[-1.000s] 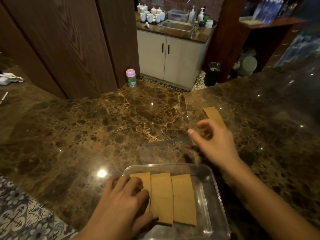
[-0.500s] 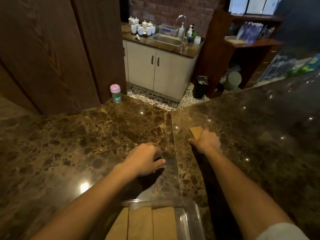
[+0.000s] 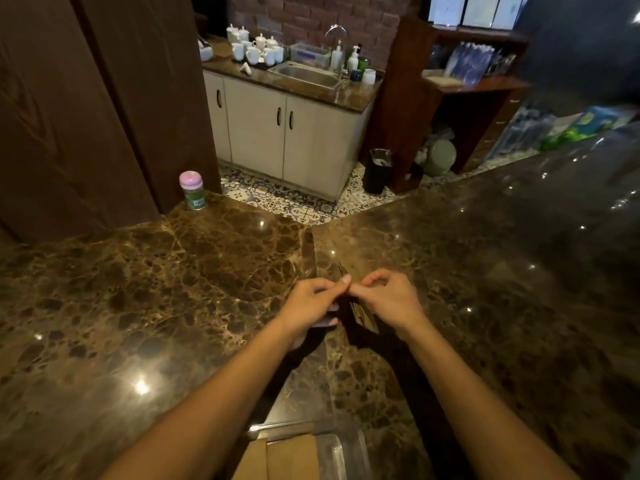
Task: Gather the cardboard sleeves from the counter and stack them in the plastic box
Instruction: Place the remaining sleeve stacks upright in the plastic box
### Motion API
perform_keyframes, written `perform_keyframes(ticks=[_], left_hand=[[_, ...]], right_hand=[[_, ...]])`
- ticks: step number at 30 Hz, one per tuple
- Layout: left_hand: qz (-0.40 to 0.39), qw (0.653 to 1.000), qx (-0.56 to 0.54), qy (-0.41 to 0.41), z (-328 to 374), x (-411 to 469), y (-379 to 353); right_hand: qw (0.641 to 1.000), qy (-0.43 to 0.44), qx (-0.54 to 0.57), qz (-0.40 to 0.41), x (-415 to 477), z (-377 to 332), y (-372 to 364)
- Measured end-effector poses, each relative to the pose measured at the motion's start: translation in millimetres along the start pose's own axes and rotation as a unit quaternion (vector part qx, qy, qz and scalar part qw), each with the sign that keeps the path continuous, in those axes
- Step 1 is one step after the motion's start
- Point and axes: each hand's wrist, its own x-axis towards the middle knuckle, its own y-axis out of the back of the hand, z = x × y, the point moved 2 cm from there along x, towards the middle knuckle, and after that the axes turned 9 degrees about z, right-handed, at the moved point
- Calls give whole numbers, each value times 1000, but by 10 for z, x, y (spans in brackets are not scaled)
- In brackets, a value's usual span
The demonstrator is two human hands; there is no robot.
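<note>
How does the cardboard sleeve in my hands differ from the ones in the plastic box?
The held sleeve is tilted up on edge, pinched between the left hand and right hand; the boxed sleeves lie flat, untouched, in the plastic box. The held sleeve is mostly hidden; the boxed sleeves show broad faces. Both are tan cardboard.

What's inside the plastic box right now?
In the plastic box, at least two cardboard sleeves lie flat, side by side. The left forearm covers its left part; the frame edge cuts off the rest, so no full count.
</note>
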Motion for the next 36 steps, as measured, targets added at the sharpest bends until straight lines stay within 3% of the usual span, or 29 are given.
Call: perform_keyframes(ticks=[3,7,11,15,25,30,36], left_hand=[[-61,990,-123,9,139,-286,-70],[-56,987,-142,-44,251,-666,-3],[-34,987,-129,-86,348,-1042,152],[-86,985,-109,-97,416,-1400,261],[-109,972,-179,-110,305,-1936,247],[-123,961,-235,-79,219,-2225,273],[-161,943,-280,-79,51,-2422,469]], right_hand=[[990,34,128,-39,-344,-81,45],[974,148,153,-76,-759,-187,252],[955,249,48,-154,-1075,-168,491],[913,352,-60,-196,-1352,-210,658],[884,427,7,-191,-1783,-433,796],[867,461,-6,-188,-2009,-458,747],[838,487,-54,-239,-2250,-498,639]])
